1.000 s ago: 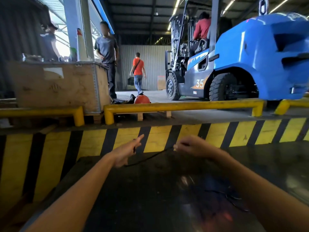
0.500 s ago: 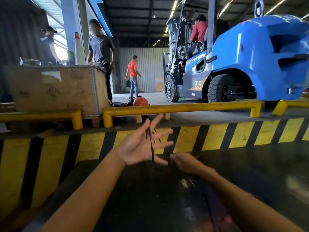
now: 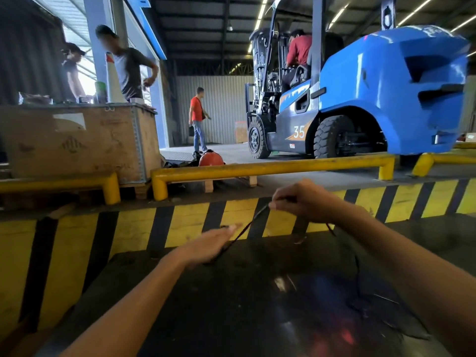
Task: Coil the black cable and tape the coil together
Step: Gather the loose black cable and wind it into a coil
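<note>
1. Pinching the cable [image 3: 251, 224] between thumb and fingertips, your right hand [image 3: 300, 202] sits raised in front of the striped curb [image 3: 128, 225], closed tight on the line.
2. Your left hand [image 3: 212, 244] lies lower and to the left, fingers straight and close together, palm turned partly inward (it looks flat rather than gripping).
3. You have the cable stretched as a taut, slanting line between the two hands: it leaves your right fingertips, drops down and to the left, and meets the inner edge of your left hand, where it passes across the palm side. Whether your left thumb clamps it there cannot be told; the hand is blurred.
4. A second run of cable leaves the underside of your right hand, goes down past your right wrist and falls onto the dark tabletop [image 3: 231, 305], ending in a loose tangle near your right forearm.
5. That tangle lies well apart from your left hand and close below your right arm.
6. Beyond the curb you have a yellow rail [image 3: 270, 169], a wooden crate [image 3: 77, 140] on the left and a blue forklift [image 3: 360, 99] on the right.
</note>
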Demonstrator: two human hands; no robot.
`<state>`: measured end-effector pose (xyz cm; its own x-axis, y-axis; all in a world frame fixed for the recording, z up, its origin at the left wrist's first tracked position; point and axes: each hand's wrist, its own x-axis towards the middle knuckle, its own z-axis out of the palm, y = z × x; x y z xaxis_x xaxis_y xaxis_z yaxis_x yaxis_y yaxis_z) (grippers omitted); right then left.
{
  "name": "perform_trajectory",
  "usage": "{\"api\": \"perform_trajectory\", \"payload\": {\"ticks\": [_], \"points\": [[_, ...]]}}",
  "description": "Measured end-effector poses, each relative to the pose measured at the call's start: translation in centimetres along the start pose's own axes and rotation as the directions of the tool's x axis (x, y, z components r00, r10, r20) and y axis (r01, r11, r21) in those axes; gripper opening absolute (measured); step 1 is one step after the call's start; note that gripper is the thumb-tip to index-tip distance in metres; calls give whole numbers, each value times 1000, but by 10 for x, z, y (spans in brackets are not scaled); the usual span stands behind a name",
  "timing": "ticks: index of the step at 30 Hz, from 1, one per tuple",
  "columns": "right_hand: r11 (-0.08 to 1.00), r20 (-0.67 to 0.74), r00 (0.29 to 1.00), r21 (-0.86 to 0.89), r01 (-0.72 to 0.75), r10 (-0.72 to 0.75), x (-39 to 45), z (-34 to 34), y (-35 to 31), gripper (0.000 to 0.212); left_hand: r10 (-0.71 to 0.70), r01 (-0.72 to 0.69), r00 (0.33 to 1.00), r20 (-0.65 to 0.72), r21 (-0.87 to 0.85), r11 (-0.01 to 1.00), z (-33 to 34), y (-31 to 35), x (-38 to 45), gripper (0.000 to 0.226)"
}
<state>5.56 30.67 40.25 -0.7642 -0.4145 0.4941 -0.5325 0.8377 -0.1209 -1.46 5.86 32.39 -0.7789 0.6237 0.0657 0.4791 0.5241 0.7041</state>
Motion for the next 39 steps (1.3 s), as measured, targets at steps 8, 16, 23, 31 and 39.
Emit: {"api": "perform_trajectory", "payload": {"ticks": [8, 16, 23, 31, 39], "points": [[980, -234, 954, -21, -198, 187, 3, 53, 10, 11, 228, 33, 887, 402, -547, 836, 10, 62, -14, 43], [982, 164, 982, 149, -113, 88, -44, 125, -49, 24, 227, -176, 972, -64, -836, 520, -19, 53, 0, 44], [1000, 110, 994, -9, -22, 23, -12, 36, -12, 16, 2, 5, 1000, 26, -273, 962, -12, 34, 4, 54], [972, -233, 945, 97, -214, 231, 2, 45, 11, 12, 210, 144, 827, 522, -558, 817, 5, 55, -4, 42], [953, 232, 960, 220, -210, 158, -23, 133, -37, 20, 236, -209, 965, -110, -870, 447, -15, 54, 13, 40]]}}
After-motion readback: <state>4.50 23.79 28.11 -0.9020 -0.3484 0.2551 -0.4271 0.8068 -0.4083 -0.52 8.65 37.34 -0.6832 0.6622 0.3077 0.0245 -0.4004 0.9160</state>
